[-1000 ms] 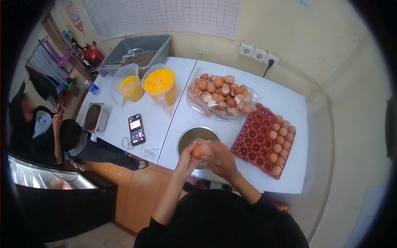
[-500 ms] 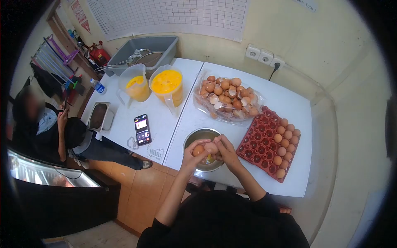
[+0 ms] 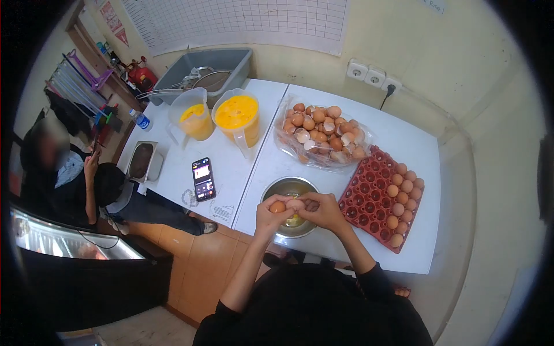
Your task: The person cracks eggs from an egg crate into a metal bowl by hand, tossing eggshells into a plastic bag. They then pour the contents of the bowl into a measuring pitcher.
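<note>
Over a metal bowl (image 3: pixel 290 187), both hands meet with their fingers closed. A whole brown egg (image 3: pixel 277 206) sits in my left hand (image 3: pixel 269 220). Between the two hands is a paler egg (image 3: pixel 295 205), with the fingers of my right hand (image 3: pixel 325 212) pressed against its side. Yellow egg shows below it in the bowl, so its shell looks cracked, though fingers hide part of it. To the right lies a red egg tray (image 3: pixel 365 203), with several brown eggs (image 3: pixel 401 196) along its right side.
Behind the bowl, a clear plastic bag (image 3: pixel 323 135) holds many broken shells. Two jugs of yellow egg, a left jug (image 3: pixel 196 124) and a right jug (image 3: pixel 236 121), stand by a grey tub (image 3: pixel 167 69). A phone (image 3: pixel 203 179) lies nearby. Someone (image 3: pixel 75 179) sits at left.
My right hand's fingers have come down and closed in on the paler egg, nearer my left hand. The whole view has shifted slightly.
</note>
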The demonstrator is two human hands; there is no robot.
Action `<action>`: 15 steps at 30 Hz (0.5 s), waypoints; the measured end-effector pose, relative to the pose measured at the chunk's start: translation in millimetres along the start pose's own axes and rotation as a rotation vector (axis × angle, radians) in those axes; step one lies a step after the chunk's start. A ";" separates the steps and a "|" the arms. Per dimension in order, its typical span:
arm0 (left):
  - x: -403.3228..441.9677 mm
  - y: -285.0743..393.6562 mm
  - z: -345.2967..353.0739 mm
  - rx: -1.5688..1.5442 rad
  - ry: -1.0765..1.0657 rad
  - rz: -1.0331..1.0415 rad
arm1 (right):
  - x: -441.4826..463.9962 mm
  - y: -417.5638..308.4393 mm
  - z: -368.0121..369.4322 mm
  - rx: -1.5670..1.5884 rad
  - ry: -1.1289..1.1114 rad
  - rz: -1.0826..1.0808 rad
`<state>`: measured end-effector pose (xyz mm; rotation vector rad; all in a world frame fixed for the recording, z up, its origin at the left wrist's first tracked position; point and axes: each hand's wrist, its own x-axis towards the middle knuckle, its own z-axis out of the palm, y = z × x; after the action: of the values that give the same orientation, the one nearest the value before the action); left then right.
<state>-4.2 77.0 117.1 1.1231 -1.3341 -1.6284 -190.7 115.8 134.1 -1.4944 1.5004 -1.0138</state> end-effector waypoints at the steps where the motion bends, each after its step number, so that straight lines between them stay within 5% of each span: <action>1: 1.6 -4.2 0.2 0.002 0.004 0.000 | 0.8 1.7 1.3 -0.026 0.012 -0.025; 15: 9.2 -13.5 3.4 0.106 0.076 0.040 | 2.4 9.3 11.2 -0.017 0.078 -0.056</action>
<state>-10.7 72.2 102.5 1.2010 -1.3983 -1.4866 -184.0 113.2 121.2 -1.5316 1.5324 -1.1062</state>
